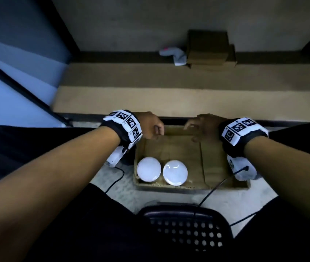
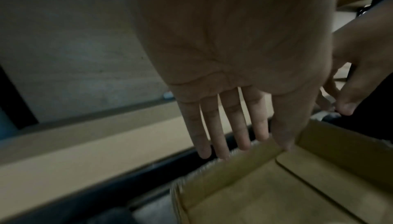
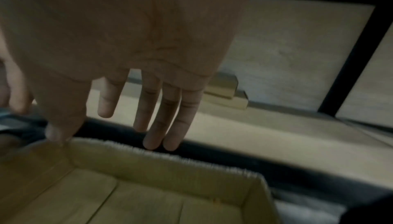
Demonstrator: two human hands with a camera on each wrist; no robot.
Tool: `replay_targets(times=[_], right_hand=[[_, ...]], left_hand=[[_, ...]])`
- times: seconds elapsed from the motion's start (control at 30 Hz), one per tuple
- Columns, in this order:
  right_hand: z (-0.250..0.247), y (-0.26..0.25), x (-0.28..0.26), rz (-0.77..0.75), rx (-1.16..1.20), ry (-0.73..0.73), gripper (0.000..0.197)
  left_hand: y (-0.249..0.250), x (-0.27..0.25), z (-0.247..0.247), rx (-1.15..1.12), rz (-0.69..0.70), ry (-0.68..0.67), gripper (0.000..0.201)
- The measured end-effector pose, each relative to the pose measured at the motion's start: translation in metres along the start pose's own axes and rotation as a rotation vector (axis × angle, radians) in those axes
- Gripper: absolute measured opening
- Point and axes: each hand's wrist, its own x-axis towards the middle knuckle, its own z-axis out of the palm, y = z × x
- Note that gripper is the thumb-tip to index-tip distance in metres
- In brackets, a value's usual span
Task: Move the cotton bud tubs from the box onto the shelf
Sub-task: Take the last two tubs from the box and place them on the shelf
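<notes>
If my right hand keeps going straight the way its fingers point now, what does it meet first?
The right hand points forward and down over the far wall of the box. Its fingers look just past that edge, so probably the dark front rail of the shelf comes first; depth is unclear.

We are seeing two white-lidded cotton bud tubs (image 1: 148, 169) (image 1: 175, 172) showing bright against the tan cardboard box (image 1: 214, 167). Its cut far edge (image 3: 187, 159) is showing a pale, ribbed corrugation. On both wrists we are wearing black bands (image 1: 245, 142) carrying white tiles (image 1: 129, 123) with black square-code patterns. The shelf board (image 1: 169, 97) is looking light beige, framed in black. At the far side, brown cardboard boxes (image 1: 210, 49) are sitting beside a grey-white cloth (image 1: 175, 55) with a red spot. Near us, a black perforated chair (image 1: 186, 229) is showing pale holes.
</notes>
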Motion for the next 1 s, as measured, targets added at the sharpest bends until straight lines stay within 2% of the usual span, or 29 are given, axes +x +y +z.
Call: replay_targets(times=[0.1,0.17,0.23,0.3,0.4,0.5,0.7,1.0], right_hand=[[0.043,-0.003,0.014,0.015,0.108,-0.05,0.056],[0.074,-0.006,0.021,0.034,0.189,-0.087,0.06],[0.104,-0.009,0.025,0.069,0.233,-0.101,0.066],[0.13,-0.014,0.027,0.098,0.27,-0.099,0.073],[0.149,-0.021,0.029,0.101,0.277,-0.06,0.084],[0.149,-0.021,0.035,0.104,0.279,-0.015,0.084],[0.15,-0.025,0.046,0.118,0.186,-0.077,0.082],[0.158,-0.03,0.058,0.159,0.071,-0.199,0.118]], left_hand=[[-0.015,0.012,0.042,-0.009,-0.031,-0.041,0.042],[-0.022,0.015,0.064,-0.054,-0.065,-0.07,0.058],[-0.026,0.017,0.08,-0.007,-0.099,-0.128,0.079],[-0.029,0.02,0.097,0.033,-0.137,-0.167,0.096],[-0.033,0.021,0.121,0.051,-0.152,-0.147,0.107],[-0.032,0.02,0.133,0.074,-0.153,-0.119,0.107],[-0.026,0.021,0.14,0.149,-0.199,-0.117,0.098],[-0.021,0.01,0.143,0.187,-0.2,-0.034,0.079]])
